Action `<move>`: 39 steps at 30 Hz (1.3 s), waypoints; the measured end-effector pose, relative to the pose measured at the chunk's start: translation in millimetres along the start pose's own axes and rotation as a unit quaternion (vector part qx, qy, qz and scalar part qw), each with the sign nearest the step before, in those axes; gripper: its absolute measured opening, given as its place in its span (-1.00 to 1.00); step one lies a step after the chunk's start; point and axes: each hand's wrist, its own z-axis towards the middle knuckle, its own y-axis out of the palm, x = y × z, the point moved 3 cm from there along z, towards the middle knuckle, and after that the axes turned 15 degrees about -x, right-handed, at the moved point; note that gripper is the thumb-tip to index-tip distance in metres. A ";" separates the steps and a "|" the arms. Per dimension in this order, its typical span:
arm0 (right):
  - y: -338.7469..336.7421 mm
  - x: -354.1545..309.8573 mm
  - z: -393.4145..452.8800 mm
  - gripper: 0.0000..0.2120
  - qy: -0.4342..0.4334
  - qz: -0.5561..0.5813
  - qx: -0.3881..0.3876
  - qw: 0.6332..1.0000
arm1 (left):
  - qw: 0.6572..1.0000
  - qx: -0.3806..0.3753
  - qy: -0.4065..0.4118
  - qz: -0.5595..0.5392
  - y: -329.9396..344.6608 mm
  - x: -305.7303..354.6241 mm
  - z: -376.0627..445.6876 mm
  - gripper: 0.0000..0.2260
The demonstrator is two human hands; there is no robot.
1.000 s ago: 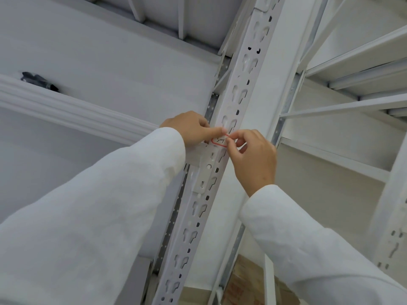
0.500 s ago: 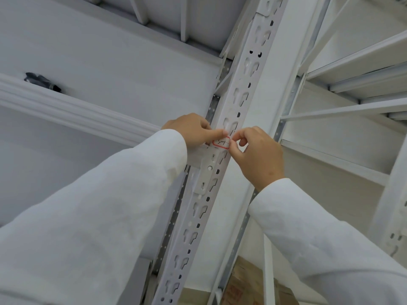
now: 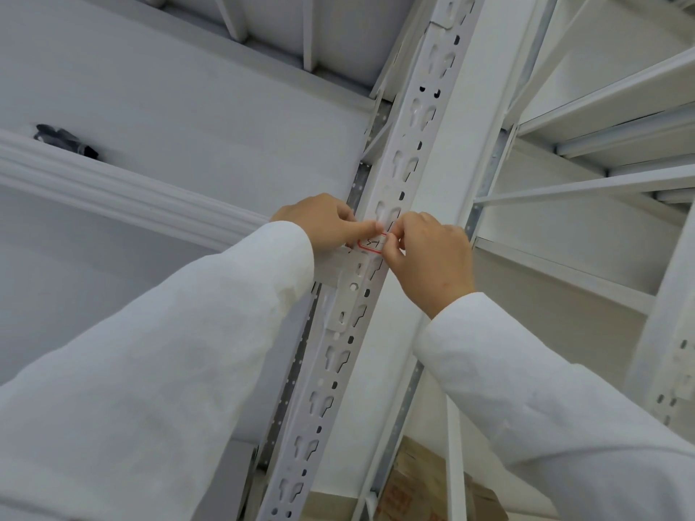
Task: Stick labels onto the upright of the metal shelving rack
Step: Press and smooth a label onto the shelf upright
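Observation:
A white perforated upright of the shelving rack runs diagonally through the middle of the head view. A small white label with a red border lies on its face, just above a beam bracket. My left hand presses the label's left end with a fingertip. My right hand pinches the label's right end between thumb and forefinger. Both arms wear white sleeves. Handwriting on the label is partly hidden by my fingers.
White shelf beams and shelf undersides spread to the right and above. A white moulded rail crosses the left wall, with a dark object resting above it. A cardboard box stands at the bottom.
Both hands stay on the label at the same spot on the upright. The right hand's fingers have shifted slightly on the label's right end.

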 end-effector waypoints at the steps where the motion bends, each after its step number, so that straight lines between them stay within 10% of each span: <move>1: -1.5 0.1 -0.4 -0.81 0.013 0.034 -0.008 0.999 | 1.000 -0.001 0.000 0.002 0.4 -0.4 -0.4 -0.53; 7: -14.8 4.9 0.4 -0.86 0.058 0.248 0.036 0.966 | 1.000 -0.008 -0.001 -0.002 -0.2 0.8 -2.6 -0.53; 28: 0.7 2.9 -2.9 -0.86 0.040 0.110 -0.006 0.993 | 1.000 -0.001 0.005 0.008 0.5 -1.2 2.6 -0.56; 39: 6.1 18.4 -8.0 -0.90 0.023 0.314 0.019 0.949 | 1.000 -0.007 0.004 0.011 -0.1 -2.1 3.0 -0.55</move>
